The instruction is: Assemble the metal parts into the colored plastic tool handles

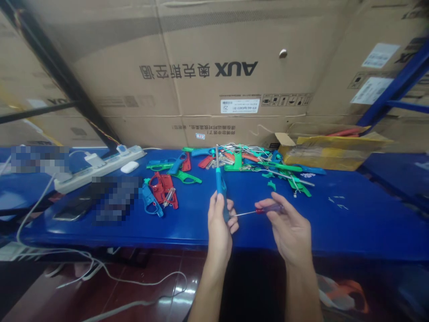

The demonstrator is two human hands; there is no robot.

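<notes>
My left hand is closed around a blue gas lighter, which it holds upright with the metal tube pointing away from me. A screwdriver with a red and purplish see-through handle is gripped in the fingers of my right hand. Its thin shaft reaches left to the lighter's lower part, beside my left fingers; the exact contact of the tip is hidden. Beyond my hands lies a heap of lighter parts in green, blue and red, with metal tubes. Red casing halves and a blue casing lie to the left.
On the left of the blue table are a white power strip, a white earbud case and a phone. An open carton stands back right. Large cardboard boxes wall off the back. Small pale pieces lie right.
</notes>
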